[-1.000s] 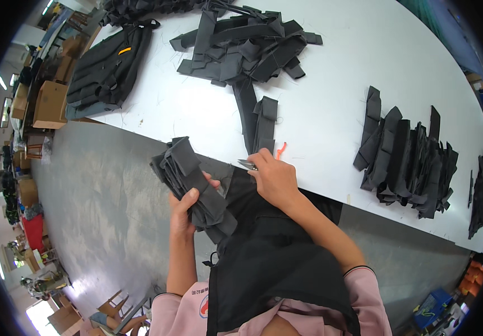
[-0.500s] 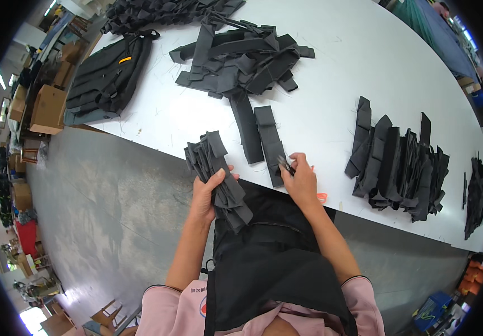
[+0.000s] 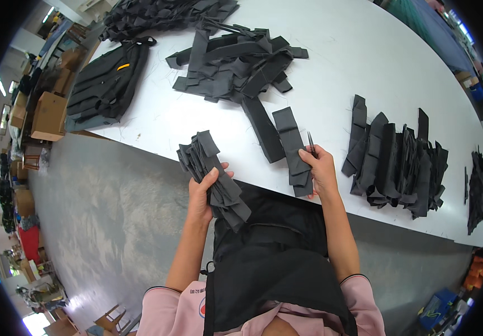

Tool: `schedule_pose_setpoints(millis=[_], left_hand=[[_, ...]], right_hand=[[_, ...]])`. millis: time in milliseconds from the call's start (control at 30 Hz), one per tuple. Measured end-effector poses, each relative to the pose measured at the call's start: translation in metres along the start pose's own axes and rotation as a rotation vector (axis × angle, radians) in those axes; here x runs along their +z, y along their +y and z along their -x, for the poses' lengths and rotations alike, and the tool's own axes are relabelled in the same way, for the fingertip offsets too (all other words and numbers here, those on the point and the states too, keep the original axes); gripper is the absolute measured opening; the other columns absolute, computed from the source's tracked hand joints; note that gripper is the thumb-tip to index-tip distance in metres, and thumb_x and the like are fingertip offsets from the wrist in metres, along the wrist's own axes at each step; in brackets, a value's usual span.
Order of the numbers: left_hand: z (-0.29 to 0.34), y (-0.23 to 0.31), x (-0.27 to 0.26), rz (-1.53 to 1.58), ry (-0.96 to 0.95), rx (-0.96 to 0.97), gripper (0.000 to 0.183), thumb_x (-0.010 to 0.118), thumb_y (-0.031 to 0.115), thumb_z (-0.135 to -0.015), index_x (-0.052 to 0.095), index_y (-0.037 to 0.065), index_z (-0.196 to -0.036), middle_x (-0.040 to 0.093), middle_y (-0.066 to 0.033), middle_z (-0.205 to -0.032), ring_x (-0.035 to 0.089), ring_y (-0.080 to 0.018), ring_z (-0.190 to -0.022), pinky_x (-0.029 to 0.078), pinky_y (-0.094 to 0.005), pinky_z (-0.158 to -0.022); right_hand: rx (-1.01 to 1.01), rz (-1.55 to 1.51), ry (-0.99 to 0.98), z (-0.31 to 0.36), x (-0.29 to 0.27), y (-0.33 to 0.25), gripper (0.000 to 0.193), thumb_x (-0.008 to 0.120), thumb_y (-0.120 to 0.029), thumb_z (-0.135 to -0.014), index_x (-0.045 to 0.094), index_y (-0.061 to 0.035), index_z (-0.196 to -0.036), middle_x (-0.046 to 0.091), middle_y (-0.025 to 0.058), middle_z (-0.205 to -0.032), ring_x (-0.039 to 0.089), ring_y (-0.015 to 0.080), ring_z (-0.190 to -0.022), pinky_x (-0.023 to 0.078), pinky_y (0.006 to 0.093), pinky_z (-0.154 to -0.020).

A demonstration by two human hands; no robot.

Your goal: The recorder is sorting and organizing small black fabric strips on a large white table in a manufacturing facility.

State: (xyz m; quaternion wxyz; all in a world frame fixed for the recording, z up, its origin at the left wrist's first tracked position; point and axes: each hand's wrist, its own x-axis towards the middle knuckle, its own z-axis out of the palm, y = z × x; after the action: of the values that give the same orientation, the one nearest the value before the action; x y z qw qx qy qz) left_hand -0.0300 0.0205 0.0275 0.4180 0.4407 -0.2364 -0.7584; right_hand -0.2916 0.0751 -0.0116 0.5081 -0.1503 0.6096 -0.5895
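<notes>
strips (image 3: 229,200) in left hand (image 3: 200,195), in right hand (image 3: 323,169)

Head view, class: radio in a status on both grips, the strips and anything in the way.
Left grip: closed on dark strip bundle. Right grip: pointed tool held, thumb on tabletop strip. Another strip close alongside; nothing visibly blocking.

Pink shirt (image 3: 166,308): is carrying small dark lettering (image 3: 197,291), lower frame, left of centre.
Red emblem (image 3: 203,307): is showing just below that lettering.
</notes>
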Motion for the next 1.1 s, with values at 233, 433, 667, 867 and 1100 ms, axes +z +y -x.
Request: schedule_pose_setpoints(millis=[233,433,667,867,1100], left_hand=[[0.000,-0.011,0.025,0.028,-0.042,-0.054,0.046,0.065,0.015,-0.081,0.045,-0.005,-0.117,0.058,-0.0178,-0.106,0.063,-0.0274,-0.092,0.057,-0.0383,-0.071],[0.007,-0.007,0.018,0.036,-0.258,-0.080,0.047,0.067,0.018,-0.079,0.048,-0.005,-0.116,0.060,-0.0174,-0.103,0.063,-0.0244,-0.091,0.056,-0.0370,-0.075],[0.019,-0.060,-0.029,0.468,-0.082,-0.324,0.053,0.058,0.039,-0.088,0.049,-0.001,-0.120,0.060,-0.0156,-0.113,0.062,-0.0280,-0.098,0.053,-0.0414,-0.084],[0.036,-0.054,-0.055,0.335,-0.080,-0.210,0.063,0.062,0.044,-0.083,0.045,-0.002,-0.123,0.057,-0.0215,-0.114,0.059,-0.0322,-0.103,0.049,-0.0452,-0.091],[0.041,-0.052,-0.059,0.307,-0.073,-0.128,0.060,0.061,0.031,-0.085,0.041,-0.006,-0.126,0.055,-0.0242,-0.116,0.055,-0.0342,-0.110,0.047,-0.0454,-0.094]], right_hand=[[0.062,-0.236,0.014,0.059,0.010,-0.032,0.018,0.067,-0.005,-0.079,0.059,0.0024,-0.093,0.060,0.0024,-0.082,0.056,0.0080,-0.070,0.046,0.0193,-0.064],[0.139,-0.184,-0.172,0.087,-0.018,-0.037,0.029,0.072,-0.009,-0.072,0.058,0.0000,-0.096,0.059,0.0033,-0.084,0.055,0.0079,-0.072,0.043,0.0168,-0.062],[0.478,-0.255,-0.316,0.108,0.056,0.029,0.018,0.070,-0.010,-0.080,0.057,-0.0016,-0.090,0.058,0.0014,-0.077,0.054,0.0061,-0.063,0.042,0.0184,-0.053],[0.331,-0.079,-0.398,0.099,0.085,0.062,0.016,0.068,-0.006,-0.079,0.055,-0.0016,-0.086,0.055,-0.0003,-0.078,0.050,0.0042,-0.068,0.042,0.0187,-0.063],[0.225,0.032,-0.423,0.095,0.101,0.074,0.018,0.069,-0.007,-0.079,0.053,-0.0027,-0.086,0.054,-0.0006,-0.079,0.049,0.0044,-0.072,0.042,0.0195,-0.065]])
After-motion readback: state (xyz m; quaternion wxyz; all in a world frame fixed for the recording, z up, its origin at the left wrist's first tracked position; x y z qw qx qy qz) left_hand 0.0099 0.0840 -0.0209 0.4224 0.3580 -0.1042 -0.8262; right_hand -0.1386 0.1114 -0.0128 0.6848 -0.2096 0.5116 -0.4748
